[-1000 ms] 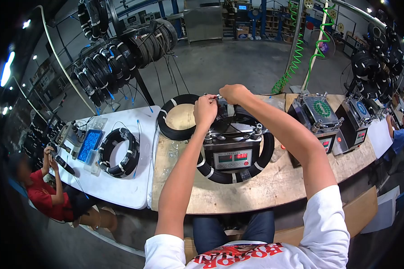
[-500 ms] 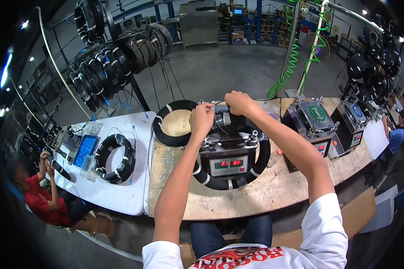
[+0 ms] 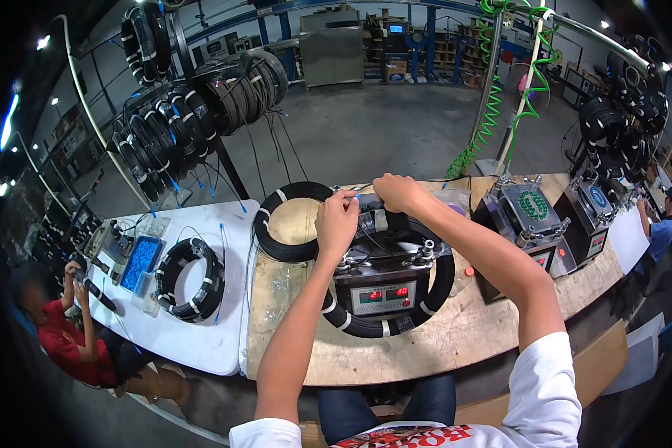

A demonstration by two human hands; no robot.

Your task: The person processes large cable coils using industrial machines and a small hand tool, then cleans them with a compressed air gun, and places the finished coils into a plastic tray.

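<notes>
Both hands have dropped slightly toward the machine since half a second ago, and its display now reads differently. Your left hand (image 3: 336, 220) and right hand (image 3: 397, 193) sit close together, each pinching the thin cable end (image 3: 360, 196) above the grey tester (image 3: 383, 278). That tester stands inside a black cable coil (image 3: 366, 322) on the wooden bench (image 3: 455, 328); another coil (image 3: 285, 224) lies just beside it.

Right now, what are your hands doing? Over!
Left hand and right hand both pinching a thin cable end above the machine. Black cable coil rings the machine. Nothing blocking.
</notes>
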